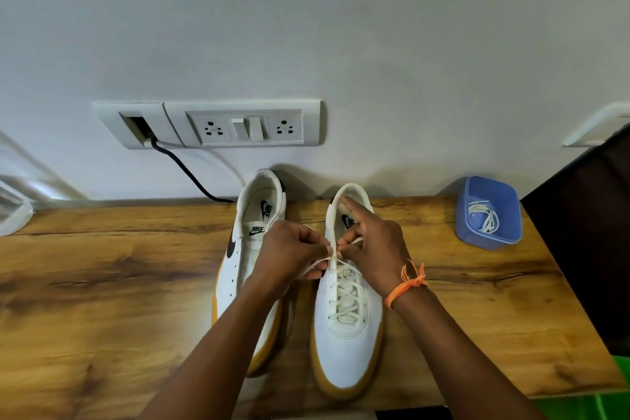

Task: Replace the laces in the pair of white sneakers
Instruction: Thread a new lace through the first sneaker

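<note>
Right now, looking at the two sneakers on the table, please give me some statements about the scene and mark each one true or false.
1. Both hands, left hand and right hand, pinch the lace of the right sneaker. True.
2. The left sneaker is fully laced. False: its eyelets show no lace.
3. The blue container holds a lace. True.
4. The container stands left of the sneakers. False: it stands to their right.
</note>
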`<state>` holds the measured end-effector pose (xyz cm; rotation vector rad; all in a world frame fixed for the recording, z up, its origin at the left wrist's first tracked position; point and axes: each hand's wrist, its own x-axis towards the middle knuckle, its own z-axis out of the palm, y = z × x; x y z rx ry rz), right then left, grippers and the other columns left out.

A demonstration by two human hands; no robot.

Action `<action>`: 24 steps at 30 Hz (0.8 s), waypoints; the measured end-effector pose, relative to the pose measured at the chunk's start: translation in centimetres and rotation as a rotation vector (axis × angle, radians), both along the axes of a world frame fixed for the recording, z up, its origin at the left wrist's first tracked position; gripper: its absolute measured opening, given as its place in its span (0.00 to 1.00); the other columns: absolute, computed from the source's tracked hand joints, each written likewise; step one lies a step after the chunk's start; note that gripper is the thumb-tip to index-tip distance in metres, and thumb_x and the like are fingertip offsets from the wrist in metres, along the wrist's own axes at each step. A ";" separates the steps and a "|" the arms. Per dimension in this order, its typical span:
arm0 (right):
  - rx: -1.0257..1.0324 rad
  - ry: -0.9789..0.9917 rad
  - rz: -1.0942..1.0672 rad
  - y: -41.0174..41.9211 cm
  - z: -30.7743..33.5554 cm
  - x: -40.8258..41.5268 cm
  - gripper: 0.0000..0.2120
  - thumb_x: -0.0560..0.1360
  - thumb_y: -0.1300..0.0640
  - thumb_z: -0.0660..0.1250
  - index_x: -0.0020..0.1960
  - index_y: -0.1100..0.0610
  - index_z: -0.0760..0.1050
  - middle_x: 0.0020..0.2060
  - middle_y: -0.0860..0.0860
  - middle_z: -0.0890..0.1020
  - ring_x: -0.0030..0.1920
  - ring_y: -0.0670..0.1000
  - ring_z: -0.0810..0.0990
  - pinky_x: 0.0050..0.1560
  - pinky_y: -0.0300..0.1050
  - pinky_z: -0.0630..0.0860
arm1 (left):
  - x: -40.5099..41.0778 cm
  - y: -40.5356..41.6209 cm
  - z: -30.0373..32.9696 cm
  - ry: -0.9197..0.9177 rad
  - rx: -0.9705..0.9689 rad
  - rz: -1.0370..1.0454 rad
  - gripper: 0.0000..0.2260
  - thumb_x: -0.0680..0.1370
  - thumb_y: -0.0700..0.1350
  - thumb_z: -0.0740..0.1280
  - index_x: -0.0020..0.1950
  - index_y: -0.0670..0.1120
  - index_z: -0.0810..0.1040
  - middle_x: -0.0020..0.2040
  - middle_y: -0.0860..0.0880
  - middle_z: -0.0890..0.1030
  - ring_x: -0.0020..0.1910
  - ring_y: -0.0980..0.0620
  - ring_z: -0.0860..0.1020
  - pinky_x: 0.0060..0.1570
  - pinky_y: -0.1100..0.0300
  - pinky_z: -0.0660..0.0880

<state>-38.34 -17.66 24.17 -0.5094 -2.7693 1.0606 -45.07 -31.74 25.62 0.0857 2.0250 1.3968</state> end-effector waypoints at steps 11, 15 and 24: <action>-0.129 -0.007 0.020 0.2 -0.4 0.1 0.42 0.68 0.62 0.77 0.76 0.48 0.62 0.42 0.45 0.85 0.47 0.43 0.82 0.48 0.24 0.69 | 0.2 0.3 -0.5 0.099 -0.055 -0.006 0.04 0.76 0.40 0.72 0.42 0.41 0.85 0.36 0.45 0.85 0.35 0.49 0.85 0.36 0.58 0.83; -0.116 -0.021 0.064 1.0 -0.2 0.3 0.36 0.66 0.62 0.78 0.71 0.47 0.70 0.40 0.43 0.84 0.44 0.42 0.82 0.55 0.47 0.79 | -0.5 0.1 -0.3 0.290 -0.090 0.035 0.08 0.73 0.40 0.70 0.34 0.41 0.83 0.31 0.45 0.83 0.31 0.47 0.82 0.36 0.55 0.82; -0.358 -0.010 0.021 3.1 0.8 0.7 0.15 0.74 0.58 0.64 0.56 0.43 0.79 0.42 0.41 0.85 0.47 0.47 0.83 0.56 0.54 0.77 | -3.2 -2.0 1.4 0.380 0.143 0.554 0.06 0.76 0.42 0.68 0.42 0.42 0.82 0.34 0.45 0.82 0.29 0.51 0.79 0.31 0.58 0.76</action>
